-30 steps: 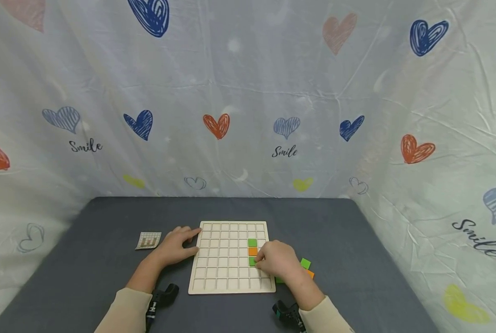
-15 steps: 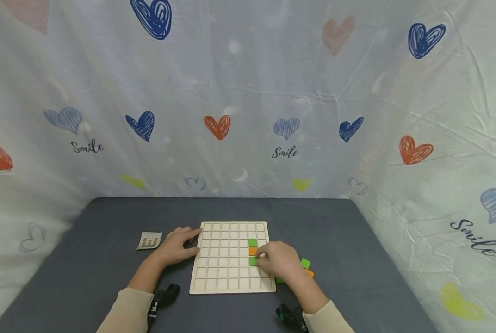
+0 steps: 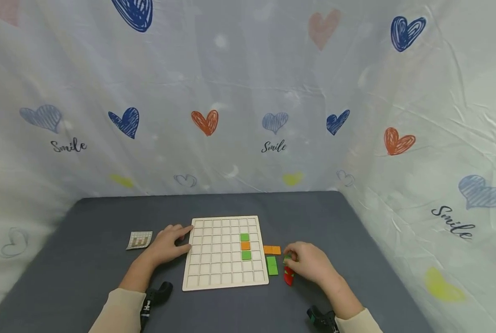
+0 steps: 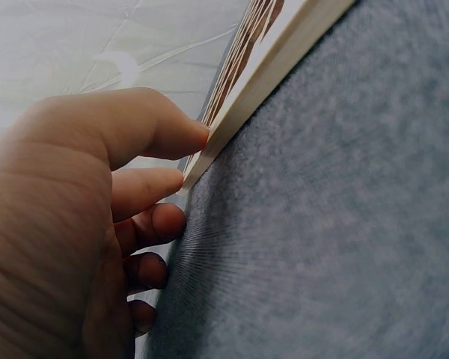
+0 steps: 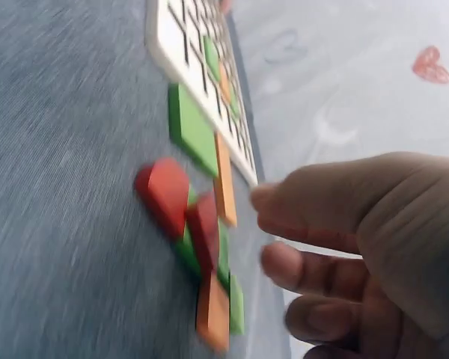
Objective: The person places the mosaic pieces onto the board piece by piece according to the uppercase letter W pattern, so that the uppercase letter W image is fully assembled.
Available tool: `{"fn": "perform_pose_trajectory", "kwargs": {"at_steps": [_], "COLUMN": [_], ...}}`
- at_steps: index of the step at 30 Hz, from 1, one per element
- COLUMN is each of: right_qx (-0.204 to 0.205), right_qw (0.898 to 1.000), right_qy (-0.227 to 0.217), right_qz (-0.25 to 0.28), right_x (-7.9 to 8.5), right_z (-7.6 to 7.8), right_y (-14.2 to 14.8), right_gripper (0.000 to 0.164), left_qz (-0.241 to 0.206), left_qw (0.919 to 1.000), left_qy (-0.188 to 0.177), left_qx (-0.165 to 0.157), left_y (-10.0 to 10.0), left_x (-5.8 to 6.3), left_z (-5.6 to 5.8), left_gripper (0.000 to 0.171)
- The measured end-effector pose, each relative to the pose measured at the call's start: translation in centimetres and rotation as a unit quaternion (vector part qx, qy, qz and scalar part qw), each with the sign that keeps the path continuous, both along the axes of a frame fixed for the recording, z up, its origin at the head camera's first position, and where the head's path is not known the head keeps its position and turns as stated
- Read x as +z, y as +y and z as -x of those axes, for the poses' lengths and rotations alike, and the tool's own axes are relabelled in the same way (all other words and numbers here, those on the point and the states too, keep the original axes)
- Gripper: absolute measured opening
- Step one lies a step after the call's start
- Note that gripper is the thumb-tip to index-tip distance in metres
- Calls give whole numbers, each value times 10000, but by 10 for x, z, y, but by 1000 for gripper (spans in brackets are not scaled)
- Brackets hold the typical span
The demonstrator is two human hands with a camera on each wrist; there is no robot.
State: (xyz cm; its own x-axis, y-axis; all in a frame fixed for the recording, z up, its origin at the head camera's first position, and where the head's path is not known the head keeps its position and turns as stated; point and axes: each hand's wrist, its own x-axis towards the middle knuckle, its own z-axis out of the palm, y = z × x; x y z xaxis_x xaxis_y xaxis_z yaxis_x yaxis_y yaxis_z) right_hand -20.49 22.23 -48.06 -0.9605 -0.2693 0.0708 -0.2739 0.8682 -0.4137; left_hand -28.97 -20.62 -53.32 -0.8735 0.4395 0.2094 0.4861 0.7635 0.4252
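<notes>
A pale wooden grid board (image 3: 214, 273) lies on the dark table. In one of its columns sit a green square (image 3: 244, 237), an orange square (image 3: 245, 245) and another green square (image 3: 245, 255). My left hand (image 3: 166, 244) touches the board's left edge with thumb and index fingertips. Right of the board my right hand (image 3: 308, 260) hovers by loose pieces, fingers bent loosely; the right wrist view shows nothing between them. Below those fingers are red pieces (image 5: 165, 194) heaped with green and orange ones. Nearer the board lie an orange tile (image 3: 272, 250) and a green tile (image 3: 272, 266).
A small printed card (image 3: 139, 240) lies left of my left hand. Black straps or mounts hang at both wrists, such as the right wrist mount (image 3: 323, 319). A white curtain (image 3: 231, 92) with hearts rises behind the table.
My right hand has left the green square on the board and moved right to the loose pieces, uncovering the tiles there. My left hand stays at the board's edge. The head view has shifted slightly.
</notes>
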Motion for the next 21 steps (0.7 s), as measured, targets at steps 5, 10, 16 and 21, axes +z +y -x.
{"fn": "perform_pose_trajectory", "kwargs": {"at_steps": [5, 10, 16, 21], "right_qx": [352, 405, 240, 34], "right_qw": [9983, 9985, 9987, 9996], "right_qy": [-454, -325, 247, 265], "right_qz": [-56, -180, -374, -37], "right_x": [-3, -11, -11, 4], "right_z": [-8, -14, -15, -10], "right_y": [16, 20, 16, 6], "right_gripper": [23, 22, 16, 12], "left_qz": [58, 52, 19, 15], "left_qw": [9999, 9999, 9999, 10000], "left_qy": [0, 58, 75, 43], "left_qx": [118, 108, 71, 70], "left_y": [-1, 0, 3, 3], "left_x": [0, 0, 0, -1], "left_z": [0, 0, 0, 1], "left_gripper": [57, 57, 57, 57]}}
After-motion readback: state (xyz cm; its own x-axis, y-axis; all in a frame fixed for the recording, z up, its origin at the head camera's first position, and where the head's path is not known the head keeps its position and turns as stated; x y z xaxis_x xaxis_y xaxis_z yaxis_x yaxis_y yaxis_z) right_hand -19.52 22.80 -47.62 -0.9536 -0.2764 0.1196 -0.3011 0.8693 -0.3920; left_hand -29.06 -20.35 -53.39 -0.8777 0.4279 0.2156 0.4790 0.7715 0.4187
